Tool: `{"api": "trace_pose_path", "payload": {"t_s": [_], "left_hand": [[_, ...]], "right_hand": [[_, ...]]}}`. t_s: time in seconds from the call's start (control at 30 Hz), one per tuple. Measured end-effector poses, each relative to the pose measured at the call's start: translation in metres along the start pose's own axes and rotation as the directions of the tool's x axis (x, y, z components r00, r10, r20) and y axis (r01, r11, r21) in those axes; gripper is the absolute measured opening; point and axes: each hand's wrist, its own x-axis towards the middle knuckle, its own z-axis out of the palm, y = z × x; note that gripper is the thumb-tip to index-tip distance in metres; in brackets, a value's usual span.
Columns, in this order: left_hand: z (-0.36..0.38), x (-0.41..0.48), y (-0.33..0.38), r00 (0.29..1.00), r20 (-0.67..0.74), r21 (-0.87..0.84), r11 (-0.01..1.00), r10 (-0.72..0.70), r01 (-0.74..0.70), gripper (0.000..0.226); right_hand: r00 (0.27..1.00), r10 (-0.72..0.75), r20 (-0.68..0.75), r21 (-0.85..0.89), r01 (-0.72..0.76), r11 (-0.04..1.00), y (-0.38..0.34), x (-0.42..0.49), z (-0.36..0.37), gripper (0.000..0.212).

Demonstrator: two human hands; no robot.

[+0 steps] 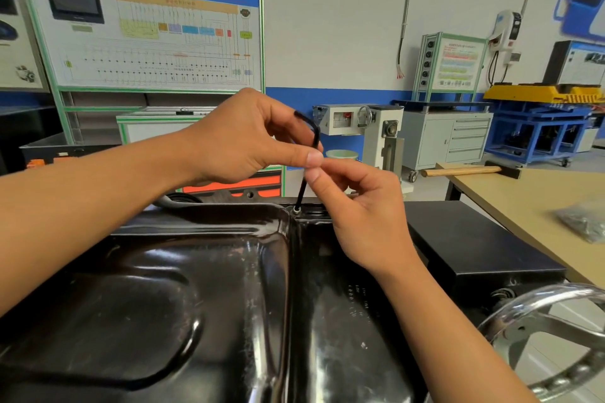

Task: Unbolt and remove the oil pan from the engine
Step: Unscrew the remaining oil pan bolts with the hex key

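A glossy black oil pan (183, 288) fills the lower part of the view, its underside facing up. At its far flange a small bolt (297, 210) sits with a black L-shaped hex key (302, 191) standing in it. My left hand (242, 137) pinches the key's upper part between thumb and fingers, the bent end curving over the fingers. My right hand (357, 203) pinches the key's shaft just below the left thumb, fingers curled.
A chrome handwheel (550, 340) of the engine stand sits at the lower right. A tan table (523, 196) to the right carries a wooden-handled hammer (465, 171) and a bag of small parts (586, 221). Training boards, cabinets and a blue cart stand behind.
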Motion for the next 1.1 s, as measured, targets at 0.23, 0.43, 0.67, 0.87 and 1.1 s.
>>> {"api": "trace_pose_path", "payload": {"t_s": [0.23,0.43,0.67,0.87,1.1], "left_hand": [[0.006,0.003,-0.002,1.0,-0.016,-0.037,0.999,-0.022,0.021,0.024],[0.0,0.0,-0.003,0.995,0.095,-0.066,0.997,-0.021,0.027,0.022],[-0.004,-0.001,-0.004,0.989,0.143,-0.023,0.999,-0.031,0.035,0.026],[0.001,0.003,-0.005,0.998,0.041,-0.056,0.997,-0.041,0.044,0.019],[0.004,0.004,-0.004,0.998,0.054,-0.067,0.997,-0.031,0.034,0.033]], "right_hand": [[1.0,0.022,-0.02,-0.011,-0.022,1.0,0.002,0.001,0.001,0.01],[1.0,-0.002,0.016,-0.051,0.003,0.999,-0.001,-0.001,0.001,0.009],[0.993,-0.046,0.109,-0.124,0.059,0.99,-0.004,-0.002,0.002,0.019],[0.999,0.042,0.027,-0.037,-0.041,0.998,-0.002,0.0,0.001,0.008],[0.999,0.021,0.041,-0.06,-0.019,0.998,-0.001,0.0,0.002,0.014]]}}
